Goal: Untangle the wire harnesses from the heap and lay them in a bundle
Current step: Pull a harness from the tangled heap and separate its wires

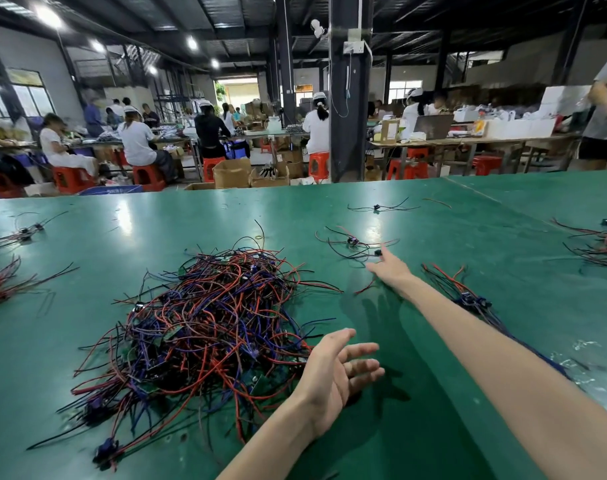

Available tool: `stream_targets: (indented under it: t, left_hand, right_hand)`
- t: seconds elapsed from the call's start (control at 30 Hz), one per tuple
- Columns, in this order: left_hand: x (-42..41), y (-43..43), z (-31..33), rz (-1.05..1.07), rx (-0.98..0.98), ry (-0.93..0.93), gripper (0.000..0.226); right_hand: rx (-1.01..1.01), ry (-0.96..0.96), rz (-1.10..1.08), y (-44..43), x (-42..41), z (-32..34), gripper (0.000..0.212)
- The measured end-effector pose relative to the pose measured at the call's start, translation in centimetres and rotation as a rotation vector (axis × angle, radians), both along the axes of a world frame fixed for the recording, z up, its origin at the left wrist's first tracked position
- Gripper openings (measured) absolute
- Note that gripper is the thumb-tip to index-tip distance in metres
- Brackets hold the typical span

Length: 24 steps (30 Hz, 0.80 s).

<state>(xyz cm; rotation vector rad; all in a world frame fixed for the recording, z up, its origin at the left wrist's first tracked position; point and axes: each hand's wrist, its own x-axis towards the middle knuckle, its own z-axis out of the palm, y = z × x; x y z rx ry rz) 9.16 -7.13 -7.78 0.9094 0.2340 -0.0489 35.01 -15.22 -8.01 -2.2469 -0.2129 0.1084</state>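
Main heap [205, 323] of red, blue and black harnesses: left of centre on the worktop [139, 237], toward the near edge. No real long axis, just tangle, with loose ends fanning out all round.

Left hand [333, 368]: open, fingers spread, holding nothing, just beside the heap's right fringe. By far the nearer of the two hands to the heap.

Right hand [392, 268]: reaching toward the far edge, fingers straight, nothing gripped. Index tip at a small loose harness [354, 242] off the heap's far-right side. Touching or just short: cannot tell. Its wires roughly left-right, across the line of reach.

Laid bundle [468, 296]: just right of the right forearm, long axis diagonal, far-left to near-right, partly hidden by the arm.

Likely next, as a judgement only: drag the loose one back to the bundle with the right, turn it onto that diagonal, keep the left for the heap. Risk: snagging trailing ends on the heap's strays.
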Motion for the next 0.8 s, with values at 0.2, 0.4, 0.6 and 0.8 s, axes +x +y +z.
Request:
stream_targets:
  t: [0.2, 0.4, 0.6, 0.8]
  left_hand:
    - [0.1, -0.2, -0.1, 0.005, 0.024, -0.015, 0.02]
    - [0.1, -0.1, -0.2, 0.001, 0.01, -0.014, 0.019]
    - [0.3, -0.1, -0.4, -0.004, 0.001, -0.012, 0.019]
    - [0.8, -0.2, -0.5, 0.023, -0.024, 0.017, 0.011]
  right_hand:
    - [-0.413, -0.255, -0.042, 1.3, -0.2, -0.6, 0.063]
    - [-0.637, -0.134, 0.097, 0.8, 0.5, 0.3, 0.07]
    - [-0.894, -0.265, 0.06, 1.2, -2.0, 2.8, 0.053]
    - [-0.226, -0.527, 0.334, 5.8, -8.4, 6.8, 0.023]
